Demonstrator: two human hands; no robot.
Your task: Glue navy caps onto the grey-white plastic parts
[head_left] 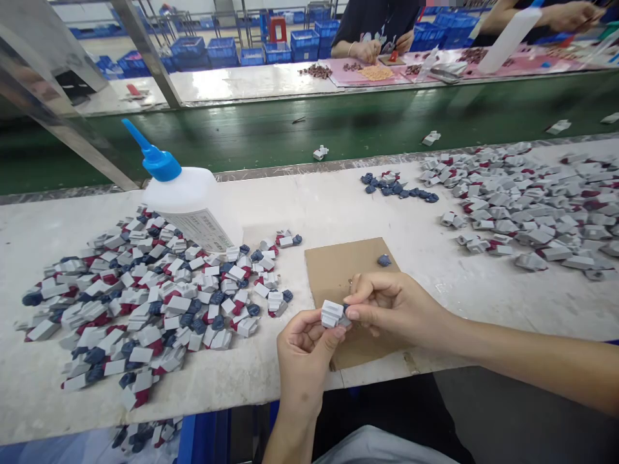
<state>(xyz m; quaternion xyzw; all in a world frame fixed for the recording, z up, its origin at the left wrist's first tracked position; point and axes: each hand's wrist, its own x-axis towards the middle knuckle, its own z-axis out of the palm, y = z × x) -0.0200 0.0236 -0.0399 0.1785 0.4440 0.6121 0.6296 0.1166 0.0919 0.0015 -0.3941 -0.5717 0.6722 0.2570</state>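
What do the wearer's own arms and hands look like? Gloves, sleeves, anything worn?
Left hand and right hand: both ungloved, no ring, watch or bracelet visible. Left forearm and right forearm: bare as far as the frame shows, no sleeve in view. No cables or printed markings.

Between ten and eleven o'clock, a metal post [147, 51] slants down to the edge of a bright, glossy far table [222, 82]. A green belt [217, 138] runs alongside. Toward twelve, a red stool [278, 29] stands near blue crates [304, 44]; between four and five, grey floor [517, 412] shows.
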